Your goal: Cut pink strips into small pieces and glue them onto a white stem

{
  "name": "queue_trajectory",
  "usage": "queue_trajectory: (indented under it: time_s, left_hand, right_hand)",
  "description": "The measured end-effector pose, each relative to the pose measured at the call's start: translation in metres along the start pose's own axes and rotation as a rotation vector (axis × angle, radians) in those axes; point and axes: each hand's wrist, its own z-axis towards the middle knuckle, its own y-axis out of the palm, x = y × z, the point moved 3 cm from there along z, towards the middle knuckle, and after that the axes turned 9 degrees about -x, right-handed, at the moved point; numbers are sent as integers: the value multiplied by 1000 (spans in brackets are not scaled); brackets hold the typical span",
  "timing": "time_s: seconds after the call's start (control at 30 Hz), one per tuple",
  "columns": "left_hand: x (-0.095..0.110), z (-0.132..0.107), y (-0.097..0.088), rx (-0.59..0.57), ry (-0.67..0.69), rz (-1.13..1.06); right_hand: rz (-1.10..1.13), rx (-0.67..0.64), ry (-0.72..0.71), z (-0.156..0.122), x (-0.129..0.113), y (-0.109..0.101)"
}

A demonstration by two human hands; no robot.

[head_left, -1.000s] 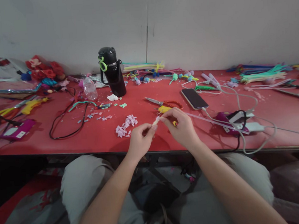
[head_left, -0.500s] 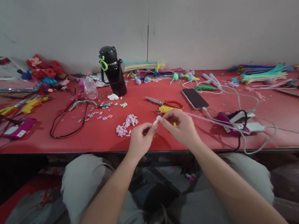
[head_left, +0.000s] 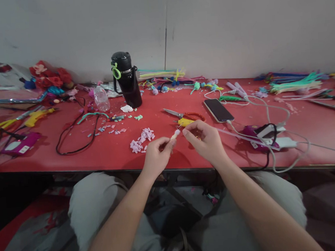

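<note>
Between thumb and fingertips, my left hand pinches a small pale yellow and white fuzzy piece, which looks like pipe cleaner. Its white end points up and right. Just right of that end is my right hand, its fingertips close together and apart from the piece; whatever they may hold is hidden. A heap of short lilac pieces lies to the left of my left hand. Beyond my hands are red-handled scissors and a yellow glue gun, partly covered by my right hand.
A black flask stands behind the lilac pieces, near a clear plastic bottle. To the right lie a phone on a cable and a purple power box. Pipe cleaner bundles line the back. The table's edge runs before my knees.
My right hand has come off the white end of the fuzzy piece and drawn slightly to the right. The left hand keeps its pinch, and more of the piece now shows.
</note>
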Motion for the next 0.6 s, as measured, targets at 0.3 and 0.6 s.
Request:
queue_trajectory:
  time_s: [0.3,0.6]
  left_hand:
    - [5,0,1,-12,8,3]
    - [7,3,-14,-39,-13,-11]
  right_hand:
    - [-83,-11,-18,0,-5,3]
    - [-432,-51,190,0,22,-30]
